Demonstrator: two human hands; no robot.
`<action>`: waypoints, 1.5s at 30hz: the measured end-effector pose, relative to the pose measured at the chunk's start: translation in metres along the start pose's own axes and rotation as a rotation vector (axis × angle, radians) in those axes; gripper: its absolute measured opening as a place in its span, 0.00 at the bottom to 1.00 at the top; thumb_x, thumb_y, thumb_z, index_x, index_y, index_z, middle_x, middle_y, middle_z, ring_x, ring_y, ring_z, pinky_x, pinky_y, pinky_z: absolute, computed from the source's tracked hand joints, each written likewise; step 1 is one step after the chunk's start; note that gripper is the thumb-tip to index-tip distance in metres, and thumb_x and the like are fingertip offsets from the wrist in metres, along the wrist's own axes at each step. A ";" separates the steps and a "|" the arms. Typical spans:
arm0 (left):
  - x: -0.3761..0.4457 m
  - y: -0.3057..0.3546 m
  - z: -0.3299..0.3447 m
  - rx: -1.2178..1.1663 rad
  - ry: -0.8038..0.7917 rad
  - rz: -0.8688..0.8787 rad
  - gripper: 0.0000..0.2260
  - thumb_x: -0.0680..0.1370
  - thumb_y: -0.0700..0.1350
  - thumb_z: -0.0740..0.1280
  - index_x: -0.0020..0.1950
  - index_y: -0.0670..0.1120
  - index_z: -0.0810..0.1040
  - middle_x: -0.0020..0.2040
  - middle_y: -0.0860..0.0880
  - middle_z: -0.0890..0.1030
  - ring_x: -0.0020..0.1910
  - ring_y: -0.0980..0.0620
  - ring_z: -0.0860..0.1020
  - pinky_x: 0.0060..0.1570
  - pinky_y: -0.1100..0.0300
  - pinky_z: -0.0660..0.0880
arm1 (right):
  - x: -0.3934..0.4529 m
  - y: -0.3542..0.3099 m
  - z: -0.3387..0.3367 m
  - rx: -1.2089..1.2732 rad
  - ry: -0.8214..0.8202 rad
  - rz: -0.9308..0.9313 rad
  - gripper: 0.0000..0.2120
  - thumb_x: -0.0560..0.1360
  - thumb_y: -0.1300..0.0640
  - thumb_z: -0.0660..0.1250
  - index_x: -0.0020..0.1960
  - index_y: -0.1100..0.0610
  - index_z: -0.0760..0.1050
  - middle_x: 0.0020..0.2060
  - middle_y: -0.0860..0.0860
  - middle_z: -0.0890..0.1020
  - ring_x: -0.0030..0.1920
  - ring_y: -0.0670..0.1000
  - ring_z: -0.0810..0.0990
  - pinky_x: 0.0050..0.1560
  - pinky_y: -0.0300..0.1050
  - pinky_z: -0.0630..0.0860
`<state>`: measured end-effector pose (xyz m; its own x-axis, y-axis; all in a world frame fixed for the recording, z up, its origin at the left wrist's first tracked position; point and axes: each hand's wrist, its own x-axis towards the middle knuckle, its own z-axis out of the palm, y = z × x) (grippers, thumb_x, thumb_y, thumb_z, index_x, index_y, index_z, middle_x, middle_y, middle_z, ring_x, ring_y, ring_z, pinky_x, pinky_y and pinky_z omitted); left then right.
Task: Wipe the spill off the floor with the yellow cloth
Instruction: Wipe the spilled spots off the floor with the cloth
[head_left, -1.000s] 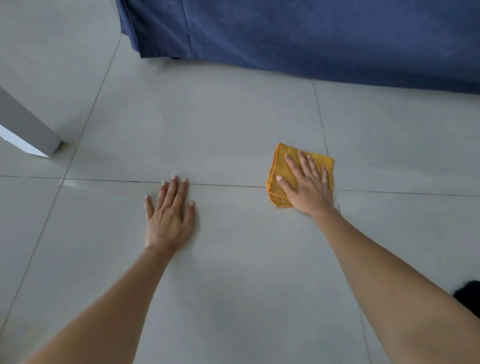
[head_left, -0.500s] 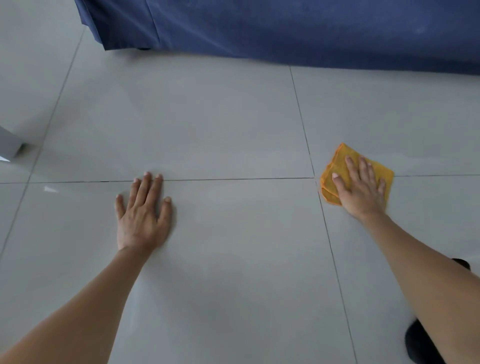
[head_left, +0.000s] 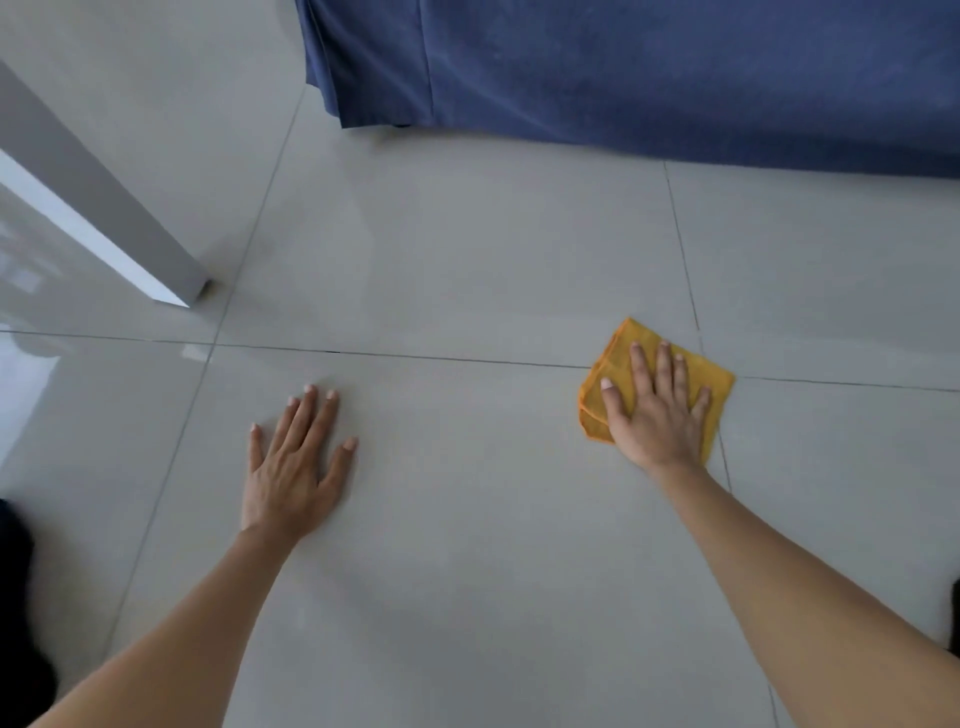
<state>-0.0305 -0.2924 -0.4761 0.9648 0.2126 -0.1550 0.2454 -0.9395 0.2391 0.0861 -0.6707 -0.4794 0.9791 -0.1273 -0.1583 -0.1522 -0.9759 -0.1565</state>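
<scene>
Both palms are flat on the floor (head_left: 467, 260), my left hand (head_left: 293, 467) bare and splayed, my right hand (head_left: 657, 415) spread over the folded yellow cloth (head_left: 719, 379) at the tile joint, gripping nothing; soft and light, it probably glides best pressed mid-fold.

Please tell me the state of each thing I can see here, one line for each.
yellow cloth: folded, flat on the floor, under the right hand.
right hand: open, palm pressed on the cloth.
left hand: open, flat on the bare tile.
floor: glossy grey tiles; no spill can be made out.
blue fabric: hanging down to the floor.
</scene>
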 end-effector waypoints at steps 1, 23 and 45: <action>-0.005 -0.011 -0.002 0.007 -0.001 -0.012 0.31 0.75 0.65 0.43 0.77 0.58 0.50 0.78 0.55 0.50 0.77 0.54 0.49 0.74 0.45 0.45 | -0.002 -0.017 0.003 0.000 0.000 -0.026 0.35 0.76 0.33 0.42 0.79 0.45 0.48 0.79 0.50 0.47 0.79 0.53 0.44 0.73 0.65 0.42; -0.013 -0.076 -0.010 -0.090 0.112 -0.120 0.27 0.79 0.57 0.44 0.78 0.54 0.51 0.76 0.60 0.47 0.75 0.62 0.45 0.75 0.50 0.43 | -0.014 -0.312 0.056 0.046 -0.055 -0.455 0.34 0.77 0.34 0.48 0.79 0.46 0.47 0.79 0.51 0.46 0.79 0.53 0.43 0.73 0.64 0.38; -0.032 -0.011 0.007 -0.124 0.021 -0.003 0.27 0.78 0.53 0.43 0.78 0.51 0.53 0.78 0.54 0.52 0.77 0.52 0.50 0.73 0.47 0.46 | -0.054 -0.162 0.034 0.001 -0.069 -0.478 0.33 0.76 0.32 0.50 0.78 0.41 0.48 0.79 0.47 0.47 0.79 0.49 0.45 0.75 0.59 0.39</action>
<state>-0.0643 -0.2907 -0.4804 0.9654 0.2222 -0.1364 0.2571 -0.8987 0.3553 0.0530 -0.4992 -0.4788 0.9281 0.3478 -0.1325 0.3129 -0.9219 -0.2284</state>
